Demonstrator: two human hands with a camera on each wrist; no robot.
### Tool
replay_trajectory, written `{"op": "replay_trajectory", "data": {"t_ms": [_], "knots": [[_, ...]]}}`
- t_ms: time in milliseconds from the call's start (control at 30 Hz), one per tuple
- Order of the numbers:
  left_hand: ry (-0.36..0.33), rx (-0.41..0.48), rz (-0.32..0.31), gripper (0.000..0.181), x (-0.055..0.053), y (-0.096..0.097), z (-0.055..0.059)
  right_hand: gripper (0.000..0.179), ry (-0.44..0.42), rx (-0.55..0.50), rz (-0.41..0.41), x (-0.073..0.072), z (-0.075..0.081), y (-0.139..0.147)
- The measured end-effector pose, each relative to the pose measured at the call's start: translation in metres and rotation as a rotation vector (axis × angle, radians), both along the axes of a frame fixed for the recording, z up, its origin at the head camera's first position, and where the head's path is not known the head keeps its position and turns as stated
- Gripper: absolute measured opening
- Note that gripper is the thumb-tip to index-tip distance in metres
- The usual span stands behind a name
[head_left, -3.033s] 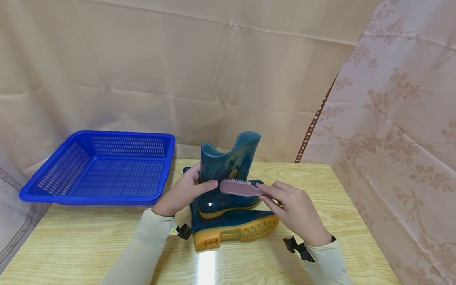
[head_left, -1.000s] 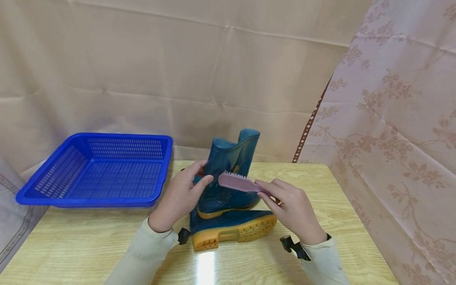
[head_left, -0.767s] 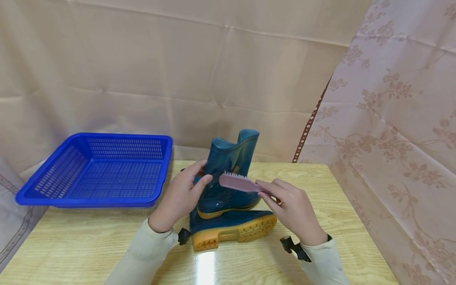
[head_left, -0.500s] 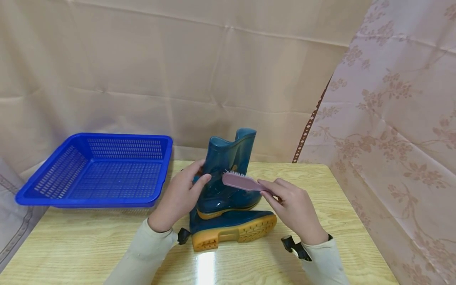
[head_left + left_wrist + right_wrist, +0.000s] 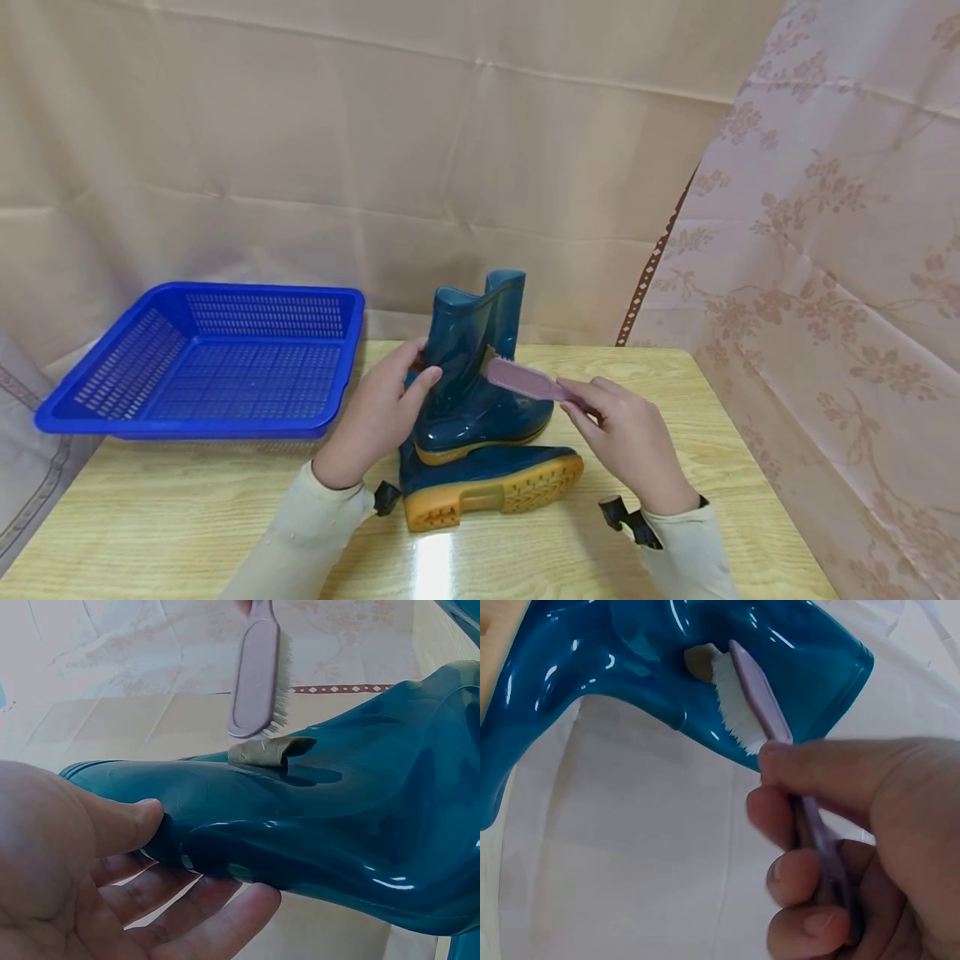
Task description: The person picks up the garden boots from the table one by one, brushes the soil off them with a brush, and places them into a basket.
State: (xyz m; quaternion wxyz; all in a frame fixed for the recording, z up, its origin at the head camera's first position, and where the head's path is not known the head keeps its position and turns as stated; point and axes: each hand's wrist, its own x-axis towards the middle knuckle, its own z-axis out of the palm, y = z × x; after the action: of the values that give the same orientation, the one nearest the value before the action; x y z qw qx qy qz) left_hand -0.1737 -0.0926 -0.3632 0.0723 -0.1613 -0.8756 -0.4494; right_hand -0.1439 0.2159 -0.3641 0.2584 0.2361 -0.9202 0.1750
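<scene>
A shiny teal rubber boot (image 5: 461, 400) stands upright, its shaft held from the left by my left hand (image 5: 375, 417). The thumb lies on the near side and the fingers bend round the back, as the left wrist view shows. In my right hand (image 5: 630, 442) is a pink brush (image 5: 521, 380), gripped by its handle. Its white bristles (image 5: 735, 705) meet a curled brown flap (image 5: 262, 752) on the shaft's side. In front, a second boot (image 5: 487, 487) lies on its side, yellow treaded sole toward me.
A blue plastic basket (image 5: 345, 367) with slotted walls sits on the left of the wooden table (image 5: 675, 500). Behind hangs a beige cloth (image 5: 405, 167), and a flowered pink cloth (image 5: 847, 317) hangs on the right.
Over the last second the upright boot's top has swung left, and the brush has shifted right, onto the brown flap. Since three seconds ago my left hand has re-placed itself on the shaft.
</scene>
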Motion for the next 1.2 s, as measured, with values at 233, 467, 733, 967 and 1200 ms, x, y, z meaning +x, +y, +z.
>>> {"op": "replay_trajectory", "data": {"t_ms": [233,467,733,967,1200], "knots": [[0.01,-0.01,-0.005,0.036,0.0018,0.0004,0.0008,0.031,0.032,0.008,0.105,0.0011,0.0018,-0.0038],[0.015,-0.017,-0.014,0.038,0.0035,0.0017,0.0014,0.032,-0.001,0.028,0.099,0.001,0.0009,-0.0092],[-0.004,-0.008,-0.009,0.037,0.0028,0.0015,0.0014,0.03,0.015,0.019,0.033,-0.0001,-0.0018,-0.0061],[-0.004,-0.005,-0.002,0.035,0.0006,-0.0001,-0.0002,0.03,-0.041,0.006,-0.038,0.0006,-0.0005,-0.0031],[0.007,-0.002,-0.005,0.034,0.0005,-0.0008,-0.0014,0.031,-0.068,0.01,-0.062,-0.0001,-0.0012,-0.0024]]}}
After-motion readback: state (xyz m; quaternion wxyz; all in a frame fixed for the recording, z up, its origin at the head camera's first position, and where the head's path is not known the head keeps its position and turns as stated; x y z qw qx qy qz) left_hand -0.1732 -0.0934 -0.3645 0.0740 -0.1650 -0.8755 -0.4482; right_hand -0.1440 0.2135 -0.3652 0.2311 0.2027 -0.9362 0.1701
